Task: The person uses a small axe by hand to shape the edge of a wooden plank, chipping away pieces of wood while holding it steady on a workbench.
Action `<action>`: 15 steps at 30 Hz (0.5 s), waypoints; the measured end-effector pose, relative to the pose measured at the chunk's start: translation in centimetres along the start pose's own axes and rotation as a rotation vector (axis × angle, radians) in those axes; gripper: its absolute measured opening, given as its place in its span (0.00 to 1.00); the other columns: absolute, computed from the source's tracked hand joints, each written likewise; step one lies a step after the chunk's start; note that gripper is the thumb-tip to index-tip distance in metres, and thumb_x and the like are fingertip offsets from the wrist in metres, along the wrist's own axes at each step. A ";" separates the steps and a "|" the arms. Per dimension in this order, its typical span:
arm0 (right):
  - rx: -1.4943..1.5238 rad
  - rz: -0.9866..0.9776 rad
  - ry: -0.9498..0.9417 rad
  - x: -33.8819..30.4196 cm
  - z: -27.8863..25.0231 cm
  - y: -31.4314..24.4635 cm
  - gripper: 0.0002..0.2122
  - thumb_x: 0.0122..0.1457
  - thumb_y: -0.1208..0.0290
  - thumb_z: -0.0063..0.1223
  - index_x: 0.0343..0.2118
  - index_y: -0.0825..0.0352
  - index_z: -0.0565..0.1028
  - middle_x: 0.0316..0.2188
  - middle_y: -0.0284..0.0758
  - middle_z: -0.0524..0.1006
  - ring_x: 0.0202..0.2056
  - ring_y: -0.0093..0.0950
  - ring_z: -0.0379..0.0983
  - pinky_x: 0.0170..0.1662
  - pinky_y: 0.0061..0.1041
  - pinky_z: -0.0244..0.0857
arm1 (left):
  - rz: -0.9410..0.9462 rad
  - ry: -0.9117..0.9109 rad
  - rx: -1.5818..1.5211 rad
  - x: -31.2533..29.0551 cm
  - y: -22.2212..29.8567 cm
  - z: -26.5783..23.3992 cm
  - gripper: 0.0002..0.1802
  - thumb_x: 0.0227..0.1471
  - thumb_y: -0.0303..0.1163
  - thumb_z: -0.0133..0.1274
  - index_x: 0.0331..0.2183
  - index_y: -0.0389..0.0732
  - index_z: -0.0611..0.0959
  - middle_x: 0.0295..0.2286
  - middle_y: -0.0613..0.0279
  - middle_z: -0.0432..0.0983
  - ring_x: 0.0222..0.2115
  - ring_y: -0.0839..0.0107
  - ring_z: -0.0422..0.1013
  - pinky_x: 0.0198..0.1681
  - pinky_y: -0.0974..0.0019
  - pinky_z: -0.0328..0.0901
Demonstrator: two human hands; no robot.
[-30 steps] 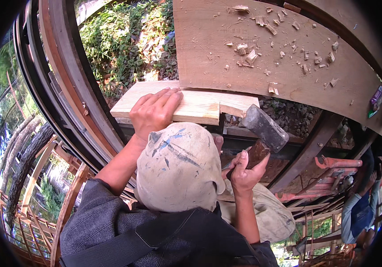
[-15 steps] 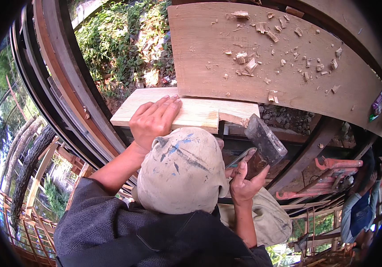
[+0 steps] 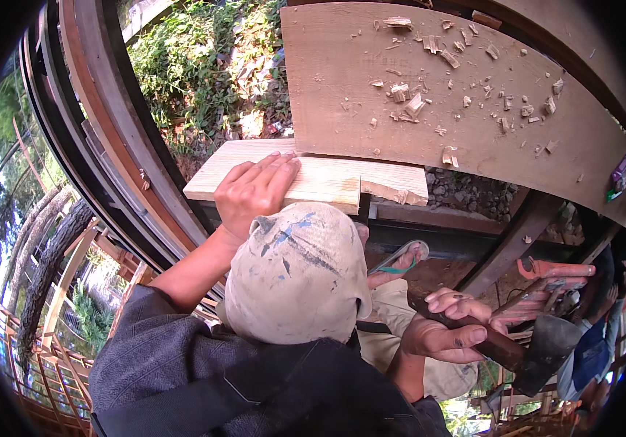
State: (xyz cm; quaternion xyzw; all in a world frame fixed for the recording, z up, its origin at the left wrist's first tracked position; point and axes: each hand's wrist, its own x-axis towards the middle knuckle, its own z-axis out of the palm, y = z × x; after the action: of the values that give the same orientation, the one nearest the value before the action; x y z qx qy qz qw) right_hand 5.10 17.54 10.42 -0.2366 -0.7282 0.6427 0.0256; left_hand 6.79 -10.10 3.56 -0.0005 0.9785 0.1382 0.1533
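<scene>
A pale wooden plank (image 3: 327, 178) lies before me, with a stepped cut and a rough, splintered edge at its right end. My left hand (image 3: 254, 191) is closed over its left half, fingers laid together on the top face; the thumb is hidden. Low on the right, away from the plank, my right hand (image 3: 450, 328) is wrapped round the thick brown handle of a hatchet (image 3: 546, 357) with a broad, dark head. Between plank and torso rises my bent knee (image 3: 298, 273) in paint-stained beige trousers. Beside it shows my foot (image 3: 407, 256) in a green-strapped sandal.
A wide wooden sheet (image 3: 371, 73) strewn with wood chips lies beyond the plank. Dark beams (image 3: 109, 95) run along the left. Red metal clamps (image 3: 546, 271) stand at right, near another person (image 3: 589, 349). Plants (image 3: 182, 80) grow at the back left.
My right hand has swung the hatchet away from the plank's right end, down and to the right. The left hand has stayed on the plank.
</scene>
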 end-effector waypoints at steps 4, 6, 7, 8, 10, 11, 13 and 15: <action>-0.456 0.511 -0.411 -4.1 -2.8 5.8 0.25 0.74 0.72 0.54 0.67 0.73 0.57 0.29 0.36 0.75 0.23 0.21 0.71 0.28 0.23 0.68 | 0.021 0.014 0.013 0.7 -0.1 0.2 0.13 0.55 0.35 0.59 0.42 0.45 0.91 0.40 0.60 0.90 0.45 0.66 0.87 0.46 0.61 0.77; -0.345 0.305 -0.384 -2.2 -1.6 3.7 0.25 0.74 0.71 0.54 0.66 0.74 0.57 0.28 0.37 0.74 0.24 0.22 0.71 0.27 0.23 0.69 | -0.003 -0.004 -0.009 0.6 -0.4 0.6 0.14 0.55 0.36 0.59 0.42 0.44 0.91 0.41 0.60 0.90 0.45 0.66 0.86 0.46 0.60 0.77; -0.224 0.226 -0.218 -1.3 -0.9 2.4 0.22 0.76 0.66 0.52 0.61 0.74 0.59 0.28 0.37 0.72 0.23 0.24 0.70 0.27 0.26 0.71 | -0.013 -0.018 -0.024 0.4 -0.5 0.8 0.14 0.55 0.36 0.59 0.42 0.44 0.91 0.41 0.60 0.90 0.45 0.66 0.86 0.46 0.60 0.77; -0.109 0.121 -0.069 -0.4 -0.3 1.0 0.20 0.77 0.61 0.50 0.56 0.73 0.60 0.27 0.38 0.71 0.22 0.26 0.69 0.28 0.28 0.73 | -0.009 -0.016 -0.011 0.1 -0.4 0.4 0.14 0.56 0.36 0.59 0.42 0.44 0.91 0.41 0.60 0.90 0.45 0.66 0.86 0.46 0.60 0.77; 0.088 0.000 -0.013 -0.5 -1.0 1.5 0.22 0.75 0.63 0.54 0.60 0.68 0.57 0.32 0.42 0.74 0.23 0.27 0.72 0.28 0.33 0.77 | 0.007 -0.004 0.015 0.6 -0.2 -0.3 0.14 0.56 0.37 0.59 0.42 0.45 0.91 0.41 0.60 0.90 0.45 0.66 0.86 0.46 0.60 0.77; 0.161 -0.005 0.015 -1.1 -1.0 2.5 0.25 0.74 0.64 0.55 0.63 0.66 0.55 0.35 0.45 0.76 0.23 0.29 0.73 0.28 0.34 0.78 | 0.012 -0.004 0.019 0.9 0.0 -0.2 0.14 0.56 0.37 0.59 0.42 0.44 0.91 0.41 0.60 0.90 0.45 0.66 0.86 0.46 0.60 0.77; -0.403 0.311 -0.265 -3.2 -1.3 5.5 0.25 0.73 0.64 0.56 0.64 0.72 0.60 0.36 0.45 0.79 0.25 0.30 0.77 0.29 0.31 0.75 | 0.028 0.010 0.028 1.2 -0.1 0.1 0.14 0.56 0.36 0.59 0.42 0.44 0.91 0.41 0.60 0.90 0.45 0.65 0.86 0.46 0.60 0.77; -0.476 0.387 -0.388 -3.0 -2.0 5.3 0.24 0.74 0.67 0.55 0.64 0.75 0.60 0.32 0.41 0.76 0.25 0.25 0.74 0.28 0.28 0.72 | 0.014 0.010 0.010 0.8 0.0 0.3 0.13 0.56 0.36 0.59 0.42 0.44 0.91 0.41 0.60 0.90 0.45 0.65 0.86 0.46 0.60 0.77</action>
State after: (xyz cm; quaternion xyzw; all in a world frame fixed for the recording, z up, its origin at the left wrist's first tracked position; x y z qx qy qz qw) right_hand 10.06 18.60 6.55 -0.2433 -0.7904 0.4811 -0.2909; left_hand 6.11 -9.95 3.04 0.0067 0.9799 0.1344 0.1475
